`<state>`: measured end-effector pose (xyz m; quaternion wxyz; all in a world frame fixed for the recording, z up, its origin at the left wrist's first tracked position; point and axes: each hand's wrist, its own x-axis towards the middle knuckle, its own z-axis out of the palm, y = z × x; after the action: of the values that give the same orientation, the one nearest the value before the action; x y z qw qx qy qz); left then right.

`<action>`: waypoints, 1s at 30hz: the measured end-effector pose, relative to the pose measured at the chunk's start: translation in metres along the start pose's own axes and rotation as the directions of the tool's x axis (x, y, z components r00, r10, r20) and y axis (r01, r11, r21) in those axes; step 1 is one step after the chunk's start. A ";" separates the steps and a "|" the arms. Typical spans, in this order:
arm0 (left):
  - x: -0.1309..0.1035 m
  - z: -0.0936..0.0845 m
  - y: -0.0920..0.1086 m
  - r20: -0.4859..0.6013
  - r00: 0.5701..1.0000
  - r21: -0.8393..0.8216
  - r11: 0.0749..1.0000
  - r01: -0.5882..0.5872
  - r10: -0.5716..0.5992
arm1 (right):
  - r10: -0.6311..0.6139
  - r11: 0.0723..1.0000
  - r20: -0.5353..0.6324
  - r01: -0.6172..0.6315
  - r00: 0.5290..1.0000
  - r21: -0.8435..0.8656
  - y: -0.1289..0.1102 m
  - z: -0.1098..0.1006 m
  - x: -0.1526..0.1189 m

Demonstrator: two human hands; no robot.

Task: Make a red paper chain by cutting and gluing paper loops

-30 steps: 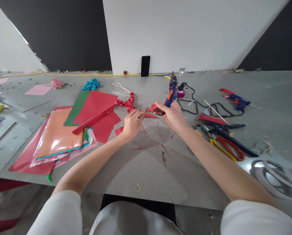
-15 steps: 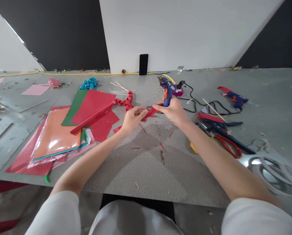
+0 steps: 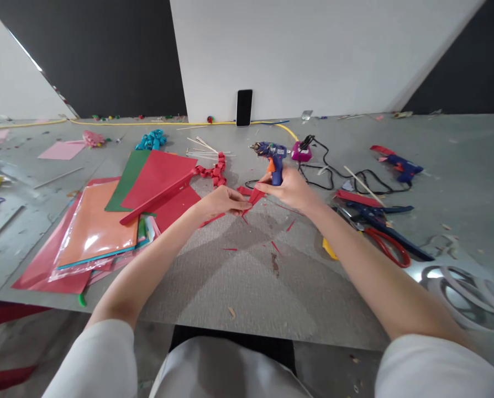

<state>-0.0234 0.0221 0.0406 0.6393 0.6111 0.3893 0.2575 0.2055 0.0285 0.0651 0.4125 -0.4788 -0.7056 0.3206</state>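
My right hand (image 3: 290, 188) is closed around the handle of a blue glue gun (image 3: 274, 155), whose nozzle points left. With its thumb and finger, that hand also pinches the upper end of a red paper strip (image 3: 255, 197). The strip's lower end is pinched by my left hand (image 3: 226, 202), so it stretches slantwise between both hands. Thin red paper scraps (image 3: 275, 247) lie on the table below. Just behind my left hand is a chain of folded red paper (image 3: 214, 172).
Red paper sheets (image 3: 159, 177) and a plastic-wrapped orange pack (image 3: 98, 224) lie to the left. On the right are red-handled scissors (image 3: 390, 249), blue-handled pliers (image 3: 379, 224), another glue gun (image 3: 402, 166) and black cord (image 3: 327, 160). A phone (image 3: 244, 108) leans against the wall.
The glue gun has swung so its nozzle points further left. My left hand has moved slightly down and nearer me, and the red strip now slants more steeply.
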 end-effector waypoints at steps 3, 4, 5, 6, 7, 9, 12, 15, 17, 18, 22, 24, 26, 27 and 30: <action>-0.001 0.002 0.005 -0.092 0.995 -0.006 0.999 -0.032 0.031 | 0.040 0.995 -0.063 -0.034 0.997 0.096 0.001 -0.003 0.000; -0.001 0.002 0.007 -0.140 0.989 -0.023 0.998 -0.050 0.046 | 0.052 0.991 -0.086 -0.041 0.995 0.124 0.001 -0.005 0.001; -0.001 0.001 0.009 -0.194 0.979 -0.044 0.996 -0.072 0.062 | 0.057 0.990 -0.113 -0.042 0.992 0.131 0.002 -0.008 0.001; 0.000 0.001 0.011 -0.252 0.965 -0.070 0.993 -0.095 0.075 | 0.050 0.993 -0.146 -0.034 0.988 0.110 0.002 -0.011 0.001; 0.000 -0.001 0.012 -0.308 0.948 -0.099 0.988 -0.117 0.082 | 0.028 0.998 -0.181 -0.018 0.983 0.059 0.002 -0.015 0.000; 0.000 -0.004 0.015 -0.402 0.912 -0.158 0.974 -0.161 0.085 | -0.043 0.995 -0.236 0.021 0.971 -0.093 0.000 -0.021 -0.001; -0.002 -0.008 0.021 -0.476 0.876 -0.217 0.955 -0.203 0.078 | -0.139 0.964 -0.236 0.077 0.962 -0.255 -0.003 -0.027 -0.005; -0.006 -0.009 0.027 -0.518 0.850 -0.207 0.950 -0.233 0.096 | -0.177 0.944 -0.208 0.106 0.962 -0.312 -0.004 -0.028 -0.007; -0.009 -0.008 0.031 -0.544 0.831 -0.175 0.953 -0.247 0.115 | -0.187 0.936 -0.213 0.107 0.959 -0.336 -0.003 -0.027 -0.007; -0.010 -0.008 0.032 -0.552 0.824 -0.156 0.955 -0.251 0.126 | -0.193 0.932 -0.224 0.107 0.955 -0.347 -0.003 -0.027 -0.006; -0.012 -0.004 0.036 -0.554 0.814 -0.094 0.958 -0.271 0.175 | -0.225 0.923 -0.254 0.123 0.941 -0.364 -0.001 -0.026 -0.005; -0.014 -0.002 0.038 -0.546 0.815 -0.076 0.958 -0.276 0.192 | -0.227 0.925 -0.254 0.127 0.940 -0.357 -0.002 -0.027 -0.005; -0.015 0.000 0.040 -0.538 0.817 -0.062 0.957 -0.283 0.206 | -0.225 0.928 -0.262 0.125 0.939 -0.351 -0.003 -0.028 -0.005; -0.016 0.002 0.041 -0.535 0.817 -0.056 0.956 -0.289 0.216 | -0.227 0.927 -0.267 0.124 0.937 -0.353 -0.003 -0.028 -0.006; -0.020 0.005 0.045 -0.545 0.801 -0.041 0.947 -0.319 0.247 | -0.238 0.923 -0.287 0.125 0.928 -0.363 -0.005 -0.028 -0.006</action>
<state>-0.0240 0.0084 0.0878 0.4988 0.5235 0.4377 0.5344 0.2296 0.0224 0.0800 0.4629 -0.5205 -0.7140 0.0711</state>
